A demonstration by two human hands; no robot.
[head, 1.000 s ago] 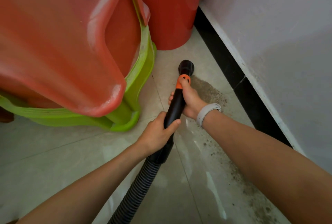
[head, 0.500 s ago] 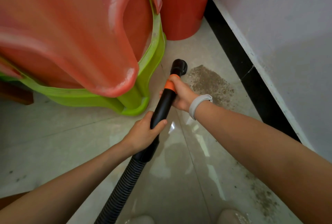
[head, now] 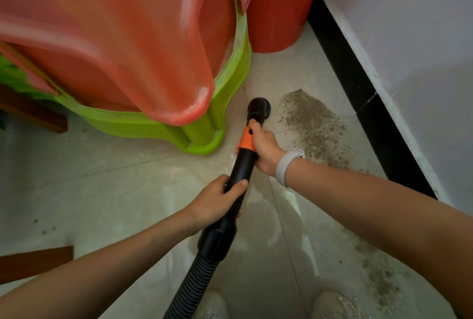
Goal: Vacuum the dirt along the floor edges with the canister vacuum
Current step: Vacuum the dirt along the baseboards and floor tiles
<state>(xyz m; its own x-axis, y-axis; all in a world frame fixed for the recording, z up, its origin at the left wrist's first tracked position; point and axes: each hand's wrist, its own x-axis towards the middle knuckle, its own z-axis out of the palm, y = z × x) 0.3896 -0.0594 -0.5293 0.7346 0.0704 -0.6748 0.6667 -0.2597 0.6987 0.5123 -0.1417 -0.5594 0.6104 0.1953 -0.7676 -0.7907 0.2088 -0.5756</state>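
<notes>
Nozzle (head: pixel 258 108) now left of the dirt patch (head: pixel 311 126), nearer the stools (head: pixel 210 114)

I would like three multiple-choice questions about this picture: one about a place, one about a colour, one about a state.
1. Where does the big dirt patch lie relative to the nozzle?
A. to its right, towards the wall
B. under the green stool
C. behind the shoes

2. What colour is the band on the vacuum wand?
A. blue
B. orange
C. white

3. What are the hands doing?
A. both grip the wand
B. only one grips it
C. both hang free

Answers: 1 A, the patch lies between nozzle and black skirting; 2 B, the band is orange; 3 A, left hand and right hand wrap round it.
</notes>
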